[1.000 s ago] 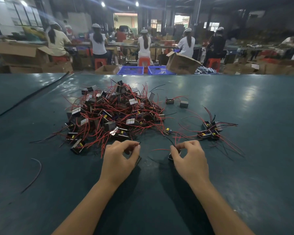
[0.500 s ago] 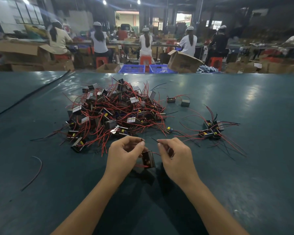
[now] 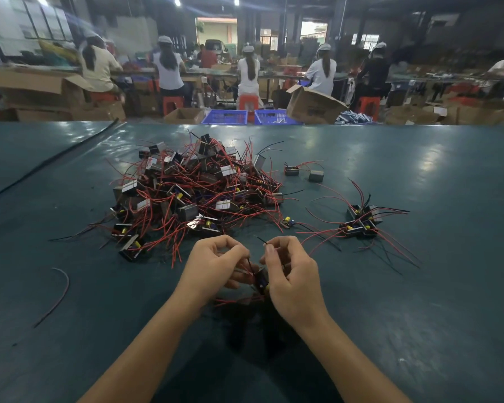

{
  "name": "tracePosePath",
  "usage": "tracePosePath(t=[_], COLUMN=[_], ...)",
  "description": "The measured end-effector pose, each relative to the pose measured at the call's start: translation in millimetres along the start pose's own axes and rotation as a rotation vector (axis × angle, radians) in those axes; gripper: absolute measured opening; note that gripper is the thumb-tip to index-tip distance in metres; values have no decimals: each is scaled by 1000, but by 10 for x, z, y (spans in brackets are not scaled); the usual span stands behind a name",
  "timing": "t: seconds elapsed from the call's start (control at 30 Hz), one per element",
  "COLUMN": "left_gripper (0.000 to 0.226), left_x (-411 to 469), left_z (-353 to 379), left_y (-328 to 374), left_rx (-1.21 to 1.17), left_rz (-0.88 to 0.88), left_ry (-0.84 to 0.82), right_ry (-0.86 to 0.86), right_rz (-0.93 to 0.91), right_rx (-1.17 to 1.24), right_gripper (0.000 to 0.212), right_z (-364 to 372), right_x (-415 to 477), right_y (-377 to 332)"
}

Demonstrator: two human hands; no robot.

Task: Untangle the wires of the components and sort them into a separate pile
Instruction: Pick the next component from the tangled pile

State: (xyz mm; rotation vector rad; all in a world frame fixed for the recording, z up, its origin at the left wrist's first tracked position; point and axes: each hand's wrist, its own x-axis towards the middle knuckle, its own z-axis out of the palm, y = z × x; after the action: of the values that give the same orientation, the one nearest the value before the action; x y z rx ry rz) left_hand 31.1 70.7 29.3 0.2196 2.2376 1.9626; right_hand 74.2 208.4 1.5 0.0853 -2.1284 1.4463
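Teal sheeting covered the bench (image 3: 419,315), and around its middle, somewhat toward the far edge, lay the tangled pile (image 3: 195,193) of small dark components, their red wires knotted through one another with a few black leads sticking out. Toward the right edge, well apart from that heap, sat the small sorted pile (image 3: 361,222), a handful of components lying close together with their wires fanned outward. Between the two piles a lone component (image 3: 287,220) with a yellow part rested on the sheeting, and two more stray components (image 3: 292,170) lay nearer the far edge. Both hands were raised close together on the near side of the big heap, with one component (image 3: 261,282) between them. The left hand (image 3: 216,266) had its fingers curled in against that component, holding it from the left. The right hand (image 3: 294,277) pinched a black wire (image 3: 261,241) between thumb and forefinger, the wire's tip poking out toward the far edge. Red leads trailed from the held component down toward the near edge. A loose wire (image 3: 60,289) curved alone on the sheeting near the left edge, and a dark cable (image 3: 56,161) ran slantwise across the far left corner. Beyond the far edge stood blue baskets (image 3: 224,116), a cardboard box (image 3: 312,106) and seated workers (image 3: 248,71) in caps.
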Motion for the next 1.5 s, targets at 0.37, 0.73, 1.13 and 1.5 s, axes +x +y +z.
tracePosePath(t=[0.37, 0.73, 1.13, 1.5], left_gripper=[10, 7, 2, 10], left_x=[10, 39, 49, 82], left_z=[-62, 7, -43, -1], left_y=[-48, -124, -102, -138], left_rx=[-93, -5, -135, -245], left_rz=[29, 184, 39, -112], left_ry=[-81, -69, -153, -109], right_ry=[-12, -1, 10, -51], right_rz=[6, 58, 26, -65], right_rx=[47, 105, -85, -371], right_gripper=[18, 13, 11, 21], right_z=[81, 78, 104, 55], right_x=[-62, -76, -92, -84], right_y=[46, 56, 92, 98])
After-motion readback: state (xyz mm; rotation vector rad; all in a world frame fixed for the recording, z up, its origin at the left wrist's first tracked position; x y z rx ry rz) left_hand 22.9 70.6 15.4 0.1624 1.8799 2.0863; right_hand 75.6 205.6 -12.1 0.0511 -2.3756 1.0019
